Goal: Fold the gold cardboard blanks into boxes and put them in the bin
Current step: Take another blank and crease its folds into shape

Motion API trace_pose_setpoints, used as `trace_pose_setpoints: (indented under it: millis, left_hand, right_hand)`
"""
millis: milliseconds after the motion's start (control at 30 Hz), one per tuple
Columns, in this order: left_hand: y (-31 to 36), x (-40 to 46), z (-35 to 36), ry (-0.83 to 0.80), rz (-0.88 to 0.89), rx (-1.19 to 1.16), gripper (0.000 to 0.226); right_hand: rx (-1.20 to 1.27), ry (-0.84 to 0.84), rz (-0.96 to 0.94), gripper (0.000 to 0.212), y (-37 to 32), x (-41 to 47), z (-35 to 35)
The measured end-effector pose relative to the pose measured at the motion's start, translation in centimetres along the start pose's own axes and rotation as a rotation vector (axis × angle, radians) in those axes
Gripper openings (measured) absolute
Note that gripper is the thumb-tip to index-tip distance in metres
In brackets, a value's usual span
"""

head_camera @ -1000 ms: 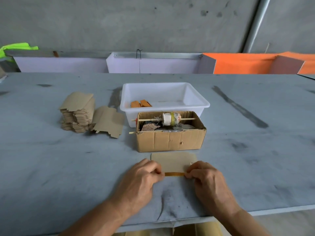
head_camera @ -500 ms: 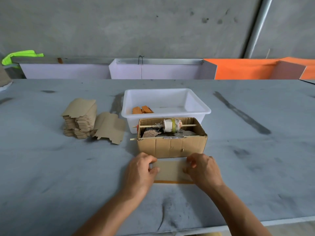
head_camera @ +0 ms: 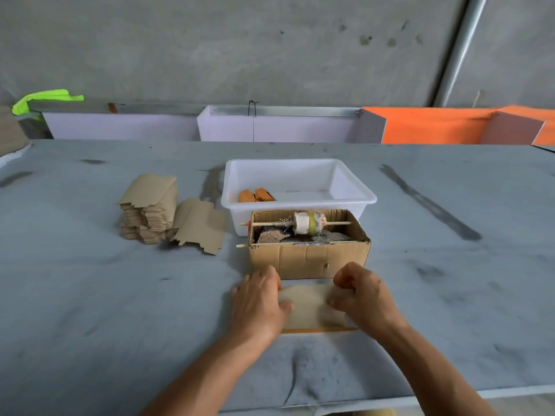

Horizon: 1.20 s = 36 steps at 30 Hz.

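Note:
A cardboard blank [head_camera: 309,307] lies flat on the table just in front of me, brown side up, a gold edge showing along its near side. My left hand [head_camera: 258,304] holds its left end with curled fingers. My right hand [head_camera: 360,295] grips its right end, fingers curled over the far edge. A stack of unfolded blanks [head_camera: 148,213] stands at the left, one loose blank [head_camera: 199,225] leaning beside it. The white bin [head_camera: 354,181] sits behind, with folded orange-gold boxes [head_camera: 256,195] in its near left corner.
A brown carton [head_camera: 309,259] with sticks, a cloth-wrapped roll and scraps stands between the bin and my hands. White and orange bins [head_camera: 420,124] line the wall beyond the table. The table's near edge [head_camera: 510,391] runs at the bottom right.
The near strip of the blank was folded over and my hands slid forward along it, toward the carton. The camera tipped down a little.

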<state>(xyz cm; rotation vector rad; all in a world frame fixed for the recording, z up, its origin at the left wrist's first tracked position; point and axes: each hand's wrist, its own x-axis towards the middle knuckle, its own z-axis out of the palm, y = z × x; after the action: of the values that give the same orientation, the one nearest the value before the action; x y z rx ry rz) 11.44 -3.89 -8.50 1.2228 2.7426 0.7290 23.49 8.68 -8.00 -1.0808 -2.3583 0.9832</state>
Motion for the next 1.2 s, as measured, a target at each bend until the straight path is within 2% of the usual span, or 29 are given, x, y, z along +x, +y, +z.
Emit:
trace_pose_setpoints:
  millis: [100,200,400,567,800,1000,1200]
  left_hand:
    - [-0.2,0.4,-0.8,-0.016,-0.107,-0.372,0.030]
    - [-0.3,0.6,-1.7,-0.071,-0.140,-0.709,0.014]
    - [-0.2,0.3,-3.3,-0.173,-0.135,-0.970,0.021]
    - [-0.5,-0.1,-4.0,-0.214,-0.113,-1.021,0.019]
    - [-0.6,0.0,-4.8,-0.304,-0.130,-1.152,0.022]
    - [0.0,0.0,-5.1,-0.365,-0.185,-1.224,0.023]
    - [0.2,0.1,-5.1,-0.404,-0.220,-1.274,0.031]
  right_hand:
    - [0.321,-0.034,0.082,0.028,-0.1,-0.8,-0.5]
    - [0.567,-0.134,0.114,0.018,-0.6,-1.5,-1.4]
    - [0.699,-0.205,0.053,0.013,-1.8,-2.3,-2.2]
    - [0.755,-0.316,0.061,0.007,-2.3,-2.7,-2.2]
    - [0.893,-0.233,0.052,0.022,-2.7,-2.7,-2.0]
    - [0.865,-0.130,-0.032,0.028,-3.1,-2.5,-1.4]
    - [0.916,-0.154,-0.001,0.026,-3.1,-2.4,-1.2]
